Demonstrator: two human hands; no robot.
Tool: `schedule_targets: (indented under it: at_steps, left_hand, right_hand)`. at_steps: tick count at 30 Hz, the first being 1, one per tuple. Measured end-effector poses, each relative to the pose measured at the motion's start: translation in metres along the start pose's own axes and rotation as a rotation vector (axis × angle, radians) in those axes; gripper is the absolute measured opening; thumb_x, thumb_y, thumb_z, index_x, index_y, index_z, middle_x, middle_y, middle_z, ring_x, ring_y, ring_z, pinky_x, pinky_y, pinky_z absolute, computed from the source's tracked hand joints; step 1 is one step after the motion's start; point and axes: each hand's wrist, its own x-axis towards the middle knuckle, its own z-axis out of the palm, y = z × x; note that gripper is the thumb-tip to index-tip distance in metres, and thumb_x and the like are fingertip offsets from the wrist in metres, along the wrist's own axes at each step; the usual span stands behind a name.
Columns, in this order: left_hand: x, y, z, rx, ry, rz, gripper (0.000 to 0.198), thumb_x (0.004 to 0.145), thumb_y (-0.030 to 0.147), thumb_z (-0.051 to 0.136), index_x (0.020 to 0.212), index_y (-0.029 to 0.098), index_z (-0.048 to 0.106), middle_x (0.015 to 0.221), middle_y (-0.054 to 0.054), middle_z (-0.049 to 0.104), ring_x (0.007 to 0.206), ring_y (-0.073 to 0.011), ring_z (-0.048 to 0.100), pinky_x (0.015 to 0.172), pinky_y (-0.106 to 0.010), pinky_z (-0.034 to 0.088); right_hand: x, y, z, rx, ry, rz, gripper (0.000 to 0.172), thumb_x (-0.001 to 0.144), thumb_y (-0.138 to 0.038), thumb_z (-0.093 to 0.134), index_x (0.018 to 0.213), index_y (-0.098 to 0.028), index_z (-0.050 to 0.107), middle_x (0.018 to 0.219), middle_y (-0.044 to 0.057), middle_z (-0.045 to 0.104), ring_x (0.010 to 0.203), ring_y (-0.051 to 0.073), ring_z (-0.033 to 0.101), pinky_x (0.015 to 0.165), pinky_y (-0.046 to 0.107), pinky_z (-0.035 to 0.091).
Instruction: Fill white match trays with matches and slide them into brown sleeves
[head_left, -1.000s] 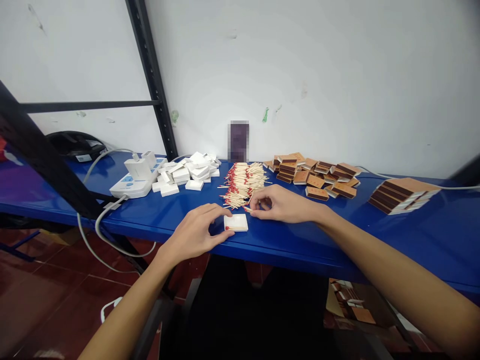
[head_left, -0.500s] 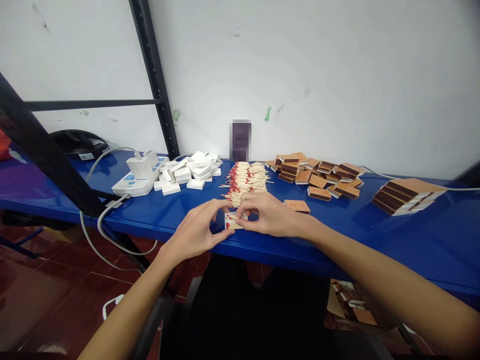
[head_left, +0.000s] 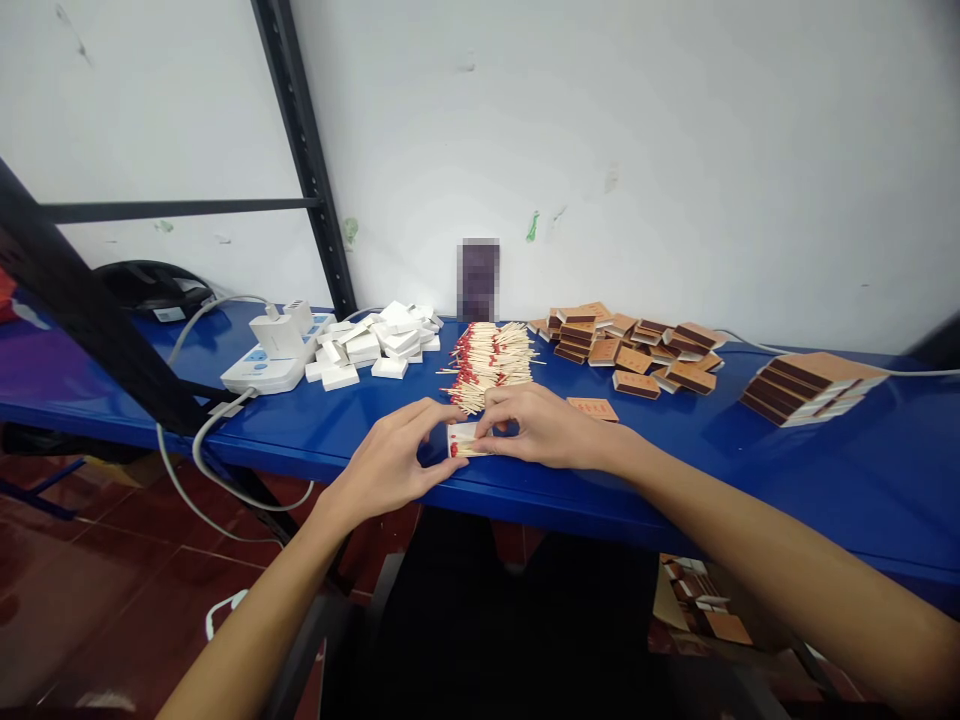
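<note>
Left hand: the left hand (head_left: 386,462) curls its fingers and thumb around the left end of a small white tray (head_left: 463,440), pinching it lightly.
Right hand: the right hand (head_left: 541,425) lies over the tray's right side, fingertips bent down on the matches inside; how firmly it grips cannot be told.
Tray: shallow cardboard rectangle, on the blue table (head_left: 787,470) near its front edge, holding a few red-tipped matches.
Match pile (head_left: 491,355): thin pale wooden sticks with red heads, heaped loose just behind the hands.
Empty trays (head_left: 379,345): white card, piled to the left.
Sleeves (head_left: 637,350): flat brown boxes, scattered to the right; one sleeve (head_left: 592,408) lies just beside the right hand.
Stack (head_left: 814,385): brown boxes in a leaning row, far right.
</note>
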Motion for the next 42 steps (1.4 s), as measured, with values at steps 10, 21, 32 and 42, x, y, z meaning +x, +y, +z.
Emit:
schedule_targets:
  at_steps: [10, 21, 32, 42]
  left_hand:
    - [0.000, -0.001, 0.000, -0.012, -0.011, 0.024, 0.014, 0.090, 0.029, 0.064, 0.101, 0.021, 0.066, 0.107, -0.005, 0.062, 0.092, -0.0175, 0.062, 0.082, -0.031, 0.050]
    - [0.002, 0.002, -0.002, 0.022, -0.059, 0.008, 0.015, 0.091, 0.034, 0.062, 0.094, 0.020, 0.069, 0.101, -0.005, 0.064, 0.089, -0.0181, 0.063, 0.081, -0.032, 0.051]
    - [0.002, 0.001, -0.001, 0.015, -0.066, 0.002, 0.016, 0.091, 0.034, 0.063, 0.097, 0.020, 0.068, 0.100, -0.005, 0.066, 0.088, -0.0183, 0.063, 0.081, -0.032, 0.051]
    - [0.002, 0.000, 0.000, 0.021, -0.068, 0.009, 0.016, 0.091, 0.035, 0.062, 0.097, 0.020, 0.067, 0.101, -0.005, 0.066, 0.089, -0.0189, 0.063, 0.081, -0.033, 0.051]
  right_hand:
    - [-0.009, -0.002, -0.014, -0.023, 0.155, -0.033, 0.013, 0.084, -0.022, 0.058, 0.074, -0.017, 0.063, 0.070, 0.001, 0.059, 0.064, 0.012, 0.049, 0.063, 0.026, 0.035]
    - [-0.022, 0.031, -0.042, -0.304, -0.164, 0.300, 0.015, 0.084, -0.021, 0.056, 0.077, -0.018, 0.069, 0.067, 0.003, 0.066, 0.058, 0.014, 0.053, 0.058, 0.027, 0.033]
    - [-0.015, 0.049, -0.028, -0.401, -0.120, 0.235, 0.020, 0.090, -0.020, 0.053, 0.093, -0.018, 0.072, 0.087, 0.007, 0.073, 0.076, 0.018, 0.062, 0.065, 0.028, 0.037]
    - [-0.013, 0.049, -0.021, -0.417, -0.116, 0.280, 0.017, 0.090, -0.023, 0.051, 0.091, -0.018, 0.067, 0.077, 0.006, 0.068, 0.066, 0.017, 0.056, 0.058, 0.027, 0.028]
